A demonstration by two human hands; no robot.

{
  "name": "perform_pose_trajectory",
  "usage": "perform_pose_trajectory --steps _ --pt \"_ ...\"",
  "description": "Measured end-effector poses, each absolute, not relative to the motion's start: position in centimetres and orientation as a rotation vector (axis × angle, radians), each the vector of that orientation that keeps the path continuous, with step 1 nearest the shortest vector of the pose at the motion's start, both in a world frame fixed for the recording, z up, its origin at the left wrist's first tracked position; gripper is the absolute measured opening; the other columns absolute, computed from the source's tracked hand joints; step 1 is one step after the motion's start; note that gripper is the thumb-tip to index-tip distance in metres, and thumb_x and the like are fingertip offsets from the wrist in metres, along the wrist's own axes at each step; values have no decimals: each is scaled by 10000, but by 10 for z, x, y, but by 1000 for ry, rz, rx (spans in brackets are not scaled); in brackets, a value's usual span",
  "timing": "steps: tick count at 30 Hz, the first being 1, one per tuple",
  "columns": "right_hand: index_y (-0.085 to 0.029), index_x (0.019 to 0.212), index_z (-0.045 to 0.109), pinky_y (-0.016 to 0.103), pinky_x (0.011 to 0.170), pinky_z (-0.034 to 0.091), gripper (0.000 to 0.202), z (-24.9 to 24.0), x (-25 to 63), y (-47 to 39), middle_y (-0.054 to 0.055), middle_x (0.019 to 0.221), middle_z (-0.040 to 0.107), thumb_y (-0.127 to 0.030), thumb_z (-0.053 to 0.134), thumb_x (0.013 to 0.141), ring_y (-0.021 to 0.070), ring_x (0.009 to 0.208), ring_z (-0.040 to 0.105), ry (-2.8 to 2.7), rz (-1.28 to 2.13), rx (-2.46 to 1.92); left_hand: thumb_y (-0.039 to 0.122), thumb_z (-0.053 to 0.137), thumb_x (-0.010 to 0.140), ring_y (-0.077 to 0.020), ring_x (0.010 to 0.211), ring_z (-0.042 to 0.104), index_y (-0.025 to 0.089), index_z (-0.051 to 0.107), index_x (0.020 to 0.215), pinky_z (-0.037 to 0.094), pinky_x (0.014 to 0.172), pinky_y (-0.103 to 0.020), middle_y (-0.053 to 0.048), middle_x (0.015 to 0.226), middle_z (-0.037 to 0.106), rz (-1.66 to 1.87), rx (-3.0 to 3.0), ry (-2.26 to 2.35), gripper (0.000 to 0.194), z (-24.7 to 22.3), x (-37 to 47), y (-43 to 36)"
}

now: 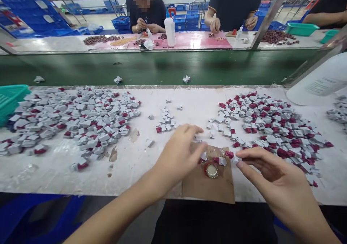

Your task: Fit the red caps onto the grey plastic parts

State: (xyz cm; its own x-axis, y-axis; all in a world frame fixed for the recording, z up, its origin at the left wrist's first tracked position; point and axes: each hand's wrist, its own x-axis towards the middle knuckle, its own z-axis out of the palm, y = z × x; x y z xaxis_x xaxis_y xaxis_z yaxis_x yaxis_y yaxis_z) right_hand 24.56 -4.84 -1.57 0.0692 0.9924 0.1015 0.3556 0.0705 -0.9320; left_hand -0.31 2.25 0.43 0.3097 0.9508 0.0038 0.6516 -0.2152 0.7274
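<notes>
In the head view, the right hand [284, 180] pinches a small grey and red block [235, 159] between thumb and fingertips, just above the right edge of a brown cardboard piece [210, 190]. The left hand [176, 153] is over the cardboard's upper left part, its thumb spread apart from the curved fingers; a small grey part shows near the fingertips, but whether they touch it I cannot tell. On the cardboard, between the hands, lies a round metal cap [211, 170] with a crimped edge, and just beyond it a loose block [222, 161].

The cardboard lies at the near edge of a white bench [130, 180]. A wide pile of grey and red blocks [81, 117] spreads to the left, another pile [282, 128] to the right, and a small cluster [166, 120] sits between them. A green basket [13, 101] stands at the far left, and a large white bottle [320, 79] leans into view at the right. Beyond the bench runs a green belt [151, 67] carrying three small grey clumps. Across it, co-workers sit at a second bench with a pink mat [195, 41] and a blue-capped bottle [170, 30].
</notes>
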Motion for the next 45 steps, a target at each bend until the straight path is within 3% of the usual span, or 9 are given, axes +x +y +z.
perform_pose_trajectory --steps 2,5,10,15,18,27,30,37,45 --pt "-353 1099 859 251 898 698 75 -16 243 -57 6 1096 862 -331 831 1032 211 1007 842 -1561 801 -1404 171 666 1075 -439 1365 611 115 735 1408 532 1125 -609 -222 1426 705 512 2191 1714 344 -3 -17 36" --pt "-366 1138 822 274 930 671 158 -13 237 -66 -9 1121 855 -237 774 1060 212 1053 828 -1680 755 -1341 104 643 1057 -484 1339 588 81 781 1339 510 1124 -654 -255 1433 699 315 2361 1905 315 -13 -32 57" --pt "-332 1149 782 264 879 652 191 -12 225 -68 -13 1069 833 -166 715 1083 185 983 817 -1772 769 -1289 91 616 1079 -409 1229 655 135 800 1070 549 1079 -562 -163 1168 795 291 2429 1711 190 -15 -40 63" --pt "-288 1138 781 254 820 634 173 -9 220 -64 5 1007 805 -153 681 1097 166 912 793 -1811 760 -1278 211 617 1120 -248 906 724 209 754 1092 589 826 -406 -71 1139 747 492 2181 1488 140 -11 -39 36" --pt "-278 1145 788 263 812 632 178 -6 218 -63 14 1001 798 -144 684 1093 169 899 782 -1821 753 -1275 288 583 1143 -227 864 724 229 768 1116 589 777 -378 -62 1110 730 489 2040 1402 196 -12 -40 18" --pt "-295 1135 808 263 794 635 187 -4 219 -64 8 1005 817 -146 714 1073 178 893 783 -1796 746 -1298 206 490 1108 -236 982 746 240 705 1398 601 828 -388 -98 1290 697 415 2106 1318 362 -13 -57 5" --pt "-308 1128 819 275 805 645 186 -4 222 -66 10 1018 829 -158 727 1070 189 908 792 -1761 755 -1310 146 457 1103 -244 1128 746 262 733 1345 609 932 -384 -96 1338 693 418 2174 1147 385 -18 -65 10" --pt "-333 1067 885 299 826 709 61 -12 229 -65 29 1060 875 -308 873 1013 231 979 848 -1263 1058 -1328 305 685 1094 -246 989 765 268 759 1176 648 881 -392 -61 1110 779 693 1844 1229 117 -7 -49 6" --pt "-374 1112 905 461 1036 728 107 -17 221 -49 9 1137 929 -363 888 1007 273 1084 894 -904 1321 -1076 279 845 1018 -241 993 857 199 779 1145 725 935 -365 -86 1092 873 864 1082 894 164 10 12 -7"
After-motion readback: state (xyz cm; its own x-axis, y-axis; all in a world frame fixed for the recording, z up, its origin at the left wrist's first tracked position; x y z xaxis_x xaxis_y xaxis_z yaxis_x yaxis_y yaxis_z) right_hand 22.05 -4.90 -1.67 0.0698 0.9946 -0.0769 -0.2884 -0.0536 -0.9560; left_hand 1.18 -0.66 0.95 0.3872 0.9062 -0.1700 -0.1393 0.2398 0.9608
